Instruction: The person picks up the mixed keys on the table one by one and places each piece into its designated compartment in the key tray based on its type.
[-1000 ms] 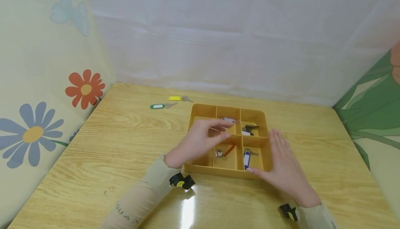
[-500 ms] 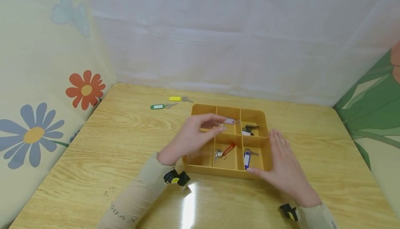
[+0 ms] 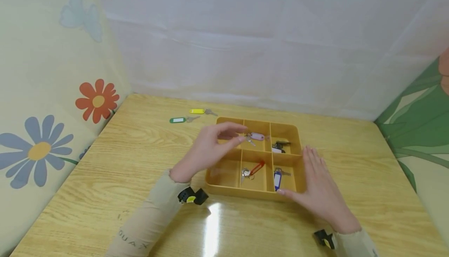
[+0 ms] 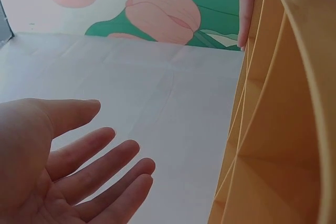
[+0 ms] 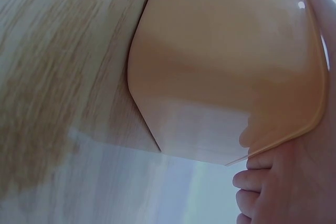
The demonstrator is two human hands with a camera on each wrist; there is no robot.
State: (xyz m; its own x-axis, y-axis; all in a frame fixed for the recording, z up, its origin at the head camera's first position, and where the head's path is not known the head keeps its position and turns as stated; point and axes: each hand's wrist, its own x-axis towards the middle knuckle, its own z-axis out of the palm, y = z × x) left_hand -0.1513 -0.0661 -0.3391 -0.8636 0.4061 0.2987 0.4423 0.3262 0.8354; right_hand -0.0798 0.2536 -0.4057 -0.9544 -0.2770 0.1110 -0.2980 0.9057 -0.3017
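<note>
A yellow-orange divided tray sits on the wooden table. My left hand hovers over its left side, fingers gently bent and spread from the thumb, with nothing held. In the back middle compartment lies a key with a lilac tag. The back right one has keys with a black tag. At front middle are keys with a red tag; at front right, a key with a blue tag. My right hand rests against the tray's right side, fingers straight, thumb at the front rim.
Behind the tray's left corner, a key with a yellow tag and a key with a green tag lie on the table. A white sheet hangs at the back, with flower-printed panels on both sides.
My left hand has drawn left from above the back middle compartment, so the lilac-tagged key shows more fully. The right hand has stayed against the tray.
</note>
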